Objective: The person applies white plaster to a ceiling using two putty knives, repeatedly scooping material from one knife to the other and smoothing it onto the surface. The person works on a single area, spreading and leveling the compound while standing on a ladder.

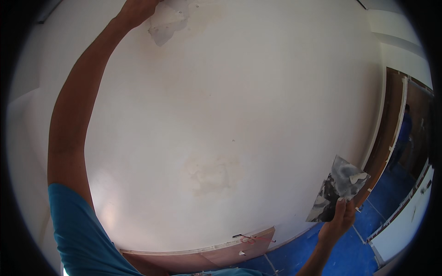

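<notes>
White wall (258,101) fills frame. Left hand (136,10) raised at top left, pressed by grey plaster patch (166,23); grip state unclear, hand cut by frame edge. Right hand (341,217) at lower right, grip closed on smeared metal plaster board (338,186). Blue floor (350,253) below.

Matt white plaster wall (258,101) w/ rough patches, metal blade (338,188) smeared w/ filler, brown wood door frame (391,119).
</notes>
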Tool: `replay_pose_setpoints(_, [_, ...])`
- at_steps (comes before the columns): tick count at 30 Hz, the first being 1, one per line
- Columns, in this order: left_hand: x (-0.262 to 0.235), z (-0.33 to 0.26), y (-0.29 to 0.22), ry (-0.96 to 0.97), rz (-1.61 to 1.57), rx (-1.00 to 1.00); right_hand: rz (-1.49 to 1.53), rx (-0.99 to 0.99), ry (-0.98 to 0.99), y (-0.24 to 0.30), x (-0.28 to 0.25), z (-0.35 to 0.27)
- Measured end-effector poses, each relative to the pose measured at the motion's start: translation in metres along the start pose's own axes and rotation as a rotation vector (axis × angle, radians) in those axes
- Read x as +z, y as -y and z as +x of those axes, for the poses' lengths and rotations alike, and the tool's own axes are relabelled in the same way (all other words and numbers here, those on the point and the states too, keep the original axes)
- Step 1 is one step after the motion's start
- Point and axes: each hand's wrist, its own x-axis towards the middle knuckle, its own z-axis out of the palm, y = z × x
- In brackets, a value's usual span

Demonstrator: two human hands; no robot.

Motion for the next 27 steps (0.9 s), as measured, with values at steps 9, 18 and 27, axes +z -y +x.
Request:
replay_pose_setpoints(9, [-0.003, -0.019, 0.000, -0.121, -0.064, -0.107, 0.075, 0.040, 0.045, 0.003, -0.003, 0.001])
replay_pose_setpoints(18, [0.020, -0.039, 0.013, -0.091, -0.098, -0.150, 0.036, 0.011, -0.034, 0.000, 0.001, -0.001])
replay_pose_setpoints(27, [-0.005, -0.066, 0.068, -0.338, -0.189, 0.135, 0.015, 0.009, -0.031, 0.004, -0.004, 0.001])
